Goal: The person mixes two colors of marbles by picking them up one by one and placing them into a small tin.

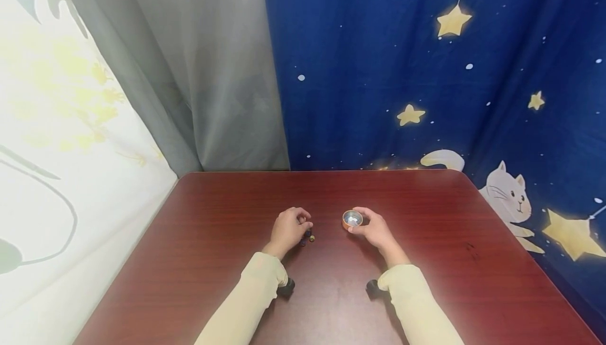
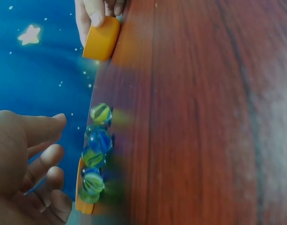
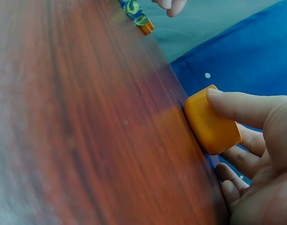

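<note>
My right hand [image 1: 377,230] grips a small round orange tin [image 3: 211,123] at its sides, thumb on the near side and fingers on the far side. The tin sits upright on the table with its silvery inside facing up. To the left, my left hand [image 1: 286,233] hovers beside several glass marbles [image 2: 99,140] with blue and yellow-green swirls; its fingers are loosely bent and hold nothing. The marbles lie close together on the table. Behind the nearest ones shows a low orange piece like a lid [image 2: 80,190], mostly hidden by the left hand in the head view.
The reddish-brown wooden table [image 1: 331,303] stretches out around both hands. A grey curtain [image 1: 232,71] and a blue star-patterned curtain [image 1: 360,71] hang behind its far edge. Black wrist cameras [image 1: 285,288] jut from under the sleeves.
</note>
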`<state>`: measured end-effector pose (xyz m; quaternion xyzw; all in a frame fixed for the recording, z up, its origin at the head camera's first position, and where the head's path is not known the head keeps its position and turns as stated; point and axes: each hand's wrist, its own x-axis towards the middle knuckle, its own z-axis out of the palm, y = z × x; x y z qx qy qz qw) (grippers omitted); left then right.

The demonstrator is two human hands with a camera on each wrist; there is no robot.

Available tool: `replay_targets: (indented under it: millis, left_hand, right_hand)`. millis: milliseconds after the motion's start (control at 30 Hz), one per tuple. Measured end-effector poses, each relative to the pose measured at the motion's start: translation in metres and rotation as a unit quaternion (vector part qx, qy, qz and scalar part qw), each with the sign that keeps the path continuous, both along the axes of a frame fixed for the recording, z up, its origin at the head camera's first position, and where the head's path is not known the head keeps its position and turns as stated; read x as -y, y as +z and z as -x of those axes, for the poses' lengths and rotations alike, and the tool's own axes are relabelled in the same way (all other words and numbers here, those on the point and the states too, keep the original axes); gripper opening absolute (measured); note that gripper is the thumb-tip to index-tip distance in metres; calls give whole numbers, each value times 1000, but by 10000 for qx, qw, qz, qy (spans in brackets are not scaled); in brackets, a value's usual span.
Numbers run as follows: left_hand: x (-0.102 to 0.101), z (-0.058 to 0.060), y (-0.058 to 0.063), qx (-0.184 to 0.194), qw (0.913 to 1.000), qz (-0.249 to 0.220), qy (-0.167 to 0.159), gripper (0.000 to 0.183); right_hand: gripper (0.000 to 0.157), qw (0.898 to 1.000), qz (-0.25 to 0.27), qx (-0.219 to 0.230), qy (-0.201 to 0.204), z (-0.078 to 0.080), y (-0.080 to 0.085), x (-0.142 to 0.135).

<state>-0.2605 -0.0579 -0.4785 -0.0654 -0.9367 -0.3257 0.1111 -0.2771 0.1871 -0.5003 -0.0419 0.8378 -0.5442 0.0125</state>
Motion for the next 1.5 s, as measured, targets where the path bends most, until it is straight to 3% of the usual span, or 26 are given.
replay_targets:
  millis: [367,600,1100,1500]
  left_hand:
    - [9,0,-5,-187,9998,33,35,17]
    - [14,-4,-2,-224,9997,75,3,16]
    - [30,-10,1,-50,9992,249,308,20]
    - [36,-14,-1,185,9991,248,298,26]
  right_hand:
    - [59,10000,-59,14,-45,0,-1,-1]
    - [60,9998,-155,66,-73,-1,1,-2]
    - [63,9997,-218,-79,-52,0,0,-2]
    - [65,9996,-203,21,208,-1,5,-1]
